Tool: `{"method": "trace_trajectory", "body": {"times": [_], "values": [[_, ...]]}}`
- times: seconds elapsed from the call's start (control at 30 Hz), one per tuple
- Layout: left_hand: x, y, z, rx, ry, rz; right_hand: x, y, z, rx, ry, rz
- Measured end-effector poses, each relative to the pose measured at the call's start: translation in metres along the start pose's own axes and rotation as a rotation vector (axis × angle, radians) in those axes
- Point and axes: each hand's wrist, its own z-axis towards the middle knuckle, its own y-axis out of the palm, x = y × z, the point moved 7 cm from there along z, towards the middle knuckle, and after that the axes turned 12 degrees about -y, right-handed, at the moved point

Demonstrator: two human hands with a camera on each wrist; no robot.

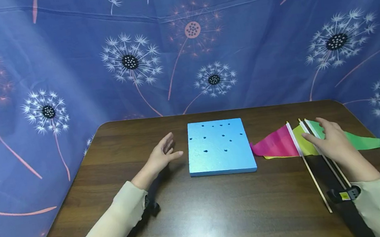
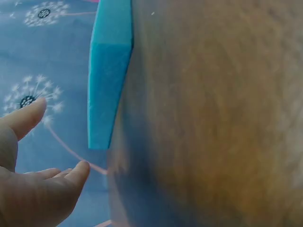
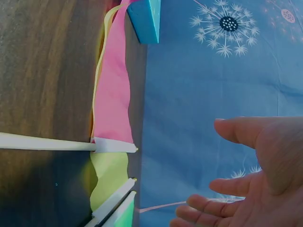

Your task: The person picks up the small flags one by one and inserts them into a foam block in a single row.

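A light-blue foam board [image 1: 220, 146] dotted with small holes lies flat on the table. My left hand [image 1: 160, 153] hovers beside its left edge, fingers loosely spread and holding nothing; the left wrist view shows the board's side [image 2: 106, 90] beyond the thumb. On the right lie several small pennant flags on thin sticks: a pink flag [image 1: 276, 143], a yellow flag [image 1: 301, 138] partly under it, and a green flag [image 1: 361, 140]. My right hand [image 1: 335, 140] is over the yellow and green flags' sticks. In the right wrist view its fingers [image 3: 232, 184] are apart, with nothing between them.
The brown wooden table [image 1: 174, 219] has rounded far corners. Behind it hangs a blue cloth [image 1: 259, 46] printed with dandelions. The flag sticks [image 1: 315, 182] point toward the near edge, and the pink flag's tip lies close to the board's right side.
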Motion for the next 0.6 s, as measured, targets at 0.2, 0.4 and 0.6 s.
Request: {"method": "trace_trajectory", "body": {"times": [0.2,0.4,0.6], "values": [[-0.004,0.012,0.006,-0.014,0.007,-0.001,0.004,0.000,-0.005,0.014,0.005,-0.008],[-0.007,0.021,0.010,-0.035,0.018,-0.023,0.008,0.004,-0.010,0.016,0.050,0.005],[-0.009,0.029,0.011,-0.068,0.007,-0.042,0.014,0.008,-0.016,0.001,0.086,0.041]]}}
